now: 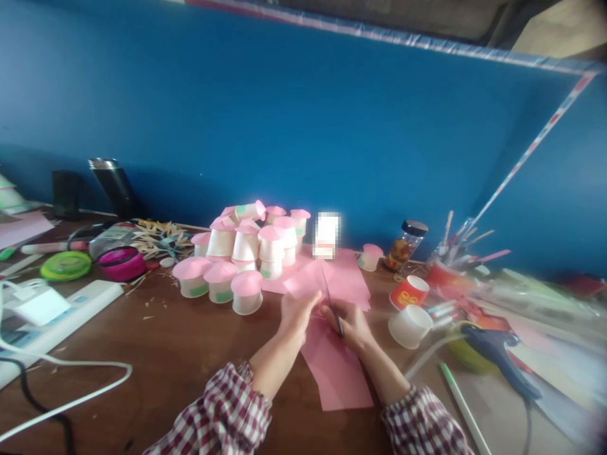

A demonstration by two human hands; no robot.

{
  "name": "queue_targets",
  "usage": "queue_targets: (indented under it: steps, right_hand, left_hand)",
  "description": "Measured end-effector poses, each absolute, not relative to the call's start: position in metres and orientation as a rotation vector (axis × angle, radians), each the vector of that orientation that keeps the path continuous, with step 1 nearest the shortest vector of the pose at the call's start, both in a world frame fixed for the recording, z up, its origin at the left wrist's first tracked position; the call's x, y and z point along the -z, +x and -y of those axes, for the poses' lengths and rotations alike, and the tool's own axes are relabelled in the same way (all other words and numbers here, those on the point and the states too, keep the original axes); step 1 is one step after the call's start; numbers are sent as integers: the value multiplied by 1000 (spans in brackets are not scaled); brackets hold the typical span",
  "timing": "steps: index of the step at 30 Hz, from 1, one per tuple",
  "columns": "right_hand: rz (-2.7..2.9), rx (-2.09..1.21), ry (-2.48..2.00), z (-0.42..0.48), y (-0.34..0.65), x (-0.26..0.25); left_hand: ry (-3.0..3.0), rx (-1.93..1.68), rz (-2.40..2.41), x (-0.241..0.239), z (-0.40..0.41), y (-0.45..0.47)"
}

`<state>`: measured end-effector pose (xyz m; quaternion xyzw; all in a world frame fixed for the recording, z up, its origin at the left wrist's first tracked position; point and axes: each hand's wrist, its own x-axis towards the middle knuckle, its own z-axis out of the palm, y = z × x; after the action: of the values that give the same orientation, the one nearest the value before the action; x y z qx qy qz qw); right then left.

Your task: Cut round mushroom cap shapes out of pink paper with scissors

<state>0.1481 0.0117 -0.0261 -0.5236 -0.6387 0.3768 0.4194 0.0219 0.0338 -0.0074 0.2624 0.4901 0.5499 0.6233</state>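
Pink paper (301,278) is pinched in my left hand (298,316), its fingers closed on the near edge. Close beside it, my right hand (351,325) is wrapped round a pair of scissors (338,322), whose blades point away from me against the paper. Some of the fingers on both hands are hidden. Beneath the hands a long pink sheet (336,379) runs towards me, and more pink paper (353,272) lies behind them. To the left stand several white paper cups (246,246) with pink paper tops, some stacked on others.
At right are a red cup (410,292), a white cup (412,325), a lidded jar (406,246), a glue gun (497,354) and a green-tipped white stick (462,404). A power strip (90,309), tape roll (65,265) and black flask (114,189) occupy the left. The blue wall (303,114) rises behind.
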Motion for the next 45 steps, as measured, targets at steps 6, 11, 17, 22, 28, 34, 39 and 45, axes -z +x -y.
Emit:
queue_targets:
  steps: [6,11,17,22,28,34,39,45]
  right_hand:
    - [1602,-932,-1341,-13,149,29]
    - [1615,-900,-1366,-11,147,24]
    - [1602,-914,-1355,-8,146,20]
    - [1606,-906,-1340,-8,146,20]
    - [1624,-904,-1356,-9,146,20]
    - [1615,-917,-1345,-8,144,20]
    - [1607,-932,-1352,-6,144,19]
    - [1595,-933,-1391,-5,142,15]
  left_hand:
    - [599,-1271,-1118,8,-35,23]
    - [602,-1249,-1148,6,-34,21]
    - [629,-1253,-1129,14,-38,21]
    - [602,-1258,-1161,26,-47,22]
    - [624,-1310,-1088,28,-43,23]
    - [635,-1319,-1095,29,-43,21]
    - [639,-1302,-1067,36,-48,19]
    - [645,-1312,-1086,30,-44,20]
